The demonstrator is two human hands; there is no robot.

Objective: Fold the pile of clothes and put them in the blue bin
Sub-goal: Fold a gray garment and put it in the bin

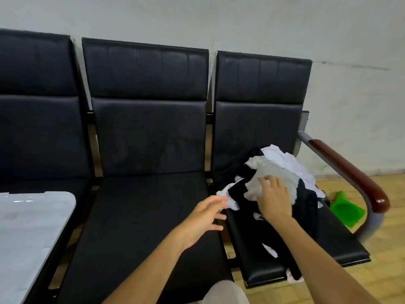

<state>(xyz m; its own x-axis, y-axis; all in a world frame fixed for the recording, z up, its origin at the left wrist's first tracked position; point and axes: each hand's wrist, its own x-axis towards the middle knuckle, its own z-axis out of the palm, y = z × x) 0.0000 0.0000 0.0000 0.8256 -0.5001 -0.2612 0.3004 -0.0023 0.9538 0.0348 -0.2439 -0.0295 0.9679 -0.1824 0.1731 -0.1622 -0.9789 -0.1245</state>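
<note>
A pile of clothes (285,170), white, grey and black, lies heaped on the rightmost seat of a black bench. My right hand (274,197) rests on the grey garment (276,178) at the top of the pile, fingers spread and fairly straight. Just left of the pile's white edge, my left hand (206,216) hovers over the gap between the seats with its fingers loose and nothing in it. No blue bin shows in this view.
The bench's middle seat (142,216) is bare black leather. A white table corner (32,227) sits at the lower left. A wood-topped armrest (350,170) bounds the right seat, and a green plastic object (346,209) lies on the wooden floor beyond it.
</note>
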